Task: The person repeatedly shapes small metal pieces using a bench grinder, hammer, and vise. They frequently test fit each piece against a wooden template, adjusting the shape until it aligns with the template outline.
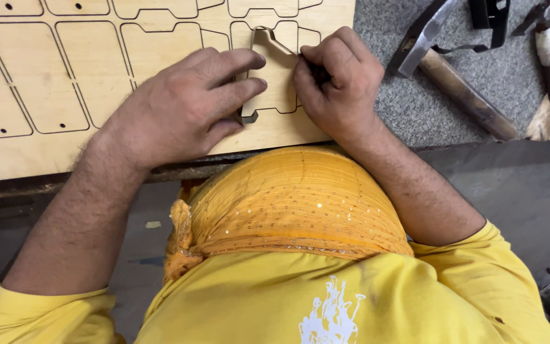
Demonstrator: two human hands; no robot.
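Nearest to us lies the yellow shirt [377, 299], with an orange cloth [294, 204] bunched above it, and beyond that our two forearms reach out to the plywood board [52, 83] on the worktop [415, 102].

The thing we work on is a thin metal strip [274, 43] standing on edge in a cut slot of the board, its bent run following the outline of one panel shape. It lies between our two hands, touching both.

Our left hand [183, 105] lies flat and spread, fingers pointing right, pressing the board and the strip's left side. Our right hand [337, 79] is nearer the strip's upper bend; its fingers are curled, thumb and forefinger pinching the strip's top edge.

A hammer [453, 83] lies well apart on the right.
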